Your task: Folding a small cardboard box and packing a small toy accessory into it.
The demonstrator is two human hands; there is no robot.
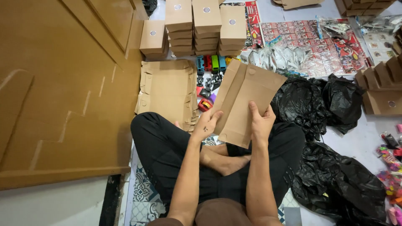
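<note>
Sitting cross-legged in black trousers point(167, 146) on a patterned floor mat point(144, 192). Left hand point(206, 124) and right hand point(261, 122) both gripping a flat, unfolded brown cardboard box blank point(247, 96), held up over the lap, tilted, thumbs on its face. Just left, a pile of similar flat cardboard blanks point(165, 90) on the floor. Crumpled black plastic bags point(322, 104) to the right. Small colourful toy vehicles point(211, 67) beyond the blank, then stacks of closed brown cardboard boxes point(205, 27) farthest back.
</note>
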